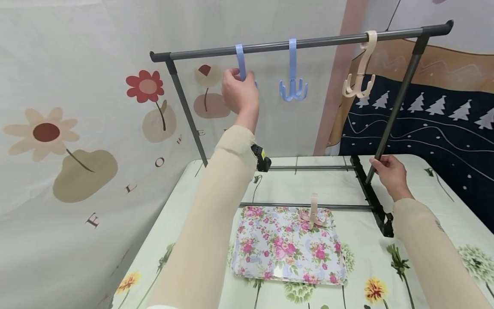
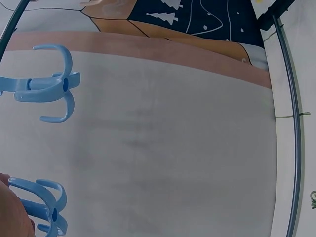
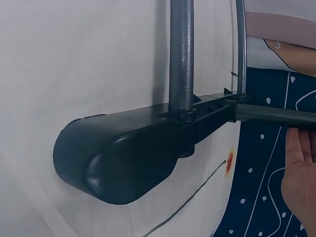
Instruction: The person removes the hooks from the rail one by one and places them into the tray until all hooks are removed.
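Note:
My left hand pinches a blue multi-prong hook that hangs over the top bar of a grey metal rack, toward its left end. In the left wrist view this blue hook's prongs poke out past the fingers. Lower right, my right hand grips the rack's upright post just above its black foot. A second blue hook hangs mid-bar, and a beige hook hangs near the right end.
On the flower-print tabletop lies a floral-patterned flat pack, with a pink hook on top of it. Two lower bars join the rack's base. A patterned curtain stands behind and to the left.

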{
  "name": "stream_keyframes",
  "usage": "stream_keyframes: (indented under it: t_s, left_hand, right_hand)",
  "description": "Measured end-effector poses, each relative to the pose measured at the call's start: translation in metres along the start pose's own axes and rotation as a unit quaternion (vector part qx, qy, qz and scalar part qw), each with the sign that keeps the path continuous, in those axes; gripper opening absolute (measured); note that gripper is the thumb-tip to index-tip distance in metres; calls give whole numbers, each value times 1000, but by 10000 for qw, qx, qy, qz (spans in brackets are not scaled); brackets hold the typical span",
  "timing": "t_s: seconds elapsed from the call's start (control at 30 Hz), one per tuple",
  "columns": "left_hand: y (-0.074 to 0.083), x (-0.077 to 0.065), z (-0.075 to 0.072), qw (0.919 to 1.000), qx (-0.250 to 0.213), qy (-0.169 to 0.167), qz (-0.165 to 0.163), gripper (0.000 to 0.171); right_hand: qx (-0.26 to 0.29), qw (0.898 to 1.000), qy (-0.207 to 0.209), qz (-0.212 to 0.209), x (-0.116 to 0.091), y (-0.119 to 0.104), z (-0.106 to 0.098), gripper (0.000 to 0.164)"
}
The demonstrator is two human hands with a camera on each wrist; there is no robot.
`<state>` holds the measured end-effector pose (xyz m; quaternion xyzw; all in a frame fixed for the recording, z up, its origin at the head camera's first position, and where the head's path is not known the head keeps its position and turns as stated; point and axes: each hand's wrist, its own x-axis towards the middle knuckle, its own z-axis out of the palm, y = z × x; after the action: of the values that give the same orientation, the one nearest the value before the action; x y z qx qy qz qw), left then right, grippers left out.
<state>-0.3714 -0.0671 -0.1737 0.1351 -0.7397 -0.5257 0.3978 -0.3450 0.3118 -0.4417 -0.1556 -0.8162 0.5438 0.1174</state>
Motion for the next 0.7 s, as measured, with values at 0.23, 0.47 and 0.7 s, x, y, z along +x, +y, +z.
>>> stream_keyframes:
  t_s: [0.23, 0.47, 0.7]
  left_hand:
    - [0, 1, 2, 9993, -360, 7, -54, 21]
    - [-2, 2, 2, 9985, -547, 56, 24, 18]
    - [-5, 1, 3, 9971, -745, 81, 141, 17]
  right_hand:
    - [-31, 9999, -86, -134, -17, -19, 1, 34]
    - [-38, 9998, -138, -118, -16, -19, -1, 36]
    - [118, 9999, -29, -109, -13, -13, 0, 41]
